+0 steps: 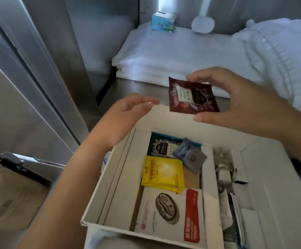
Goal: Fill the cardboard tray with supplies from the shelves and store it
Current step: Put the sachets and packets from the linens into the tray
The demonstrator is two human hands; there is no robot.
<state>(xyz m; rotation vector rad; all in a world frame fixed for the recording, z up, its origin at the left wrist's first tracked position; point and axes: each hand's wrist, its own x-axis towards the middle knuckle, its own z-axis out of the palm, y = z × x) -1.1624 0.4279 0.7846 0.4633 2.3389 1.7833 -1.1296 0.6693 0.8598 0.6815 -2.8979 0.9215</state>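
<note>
My right hand (239, 99) pinches a dark red tea sachet (193, 97) between thumb and fingers, holding it above the far edge of the white cardboard tray (164, 115). My left hand (128, 112) hovers with relaxed fingers over the tray's far left corner, holding nothing. Inside the tray lie a green tea sachet (161, 147), a yellow sachet (162, 172), a white coffee packet with a bean picture (171, 214), two small grey-blue sachets (190, 155), and a white charger with coiled cable (224, 168) in the right compartment.
Folded white towels (164, 56) lie on the metal shelf behind the tray, with bunched white linen (281, 56) at the right. A small teal box (163, 21) stands at the back. Metal cabinet panels (38, 69) rise at left. A brown cardboard box (7, 203) sits lower left.
</note>
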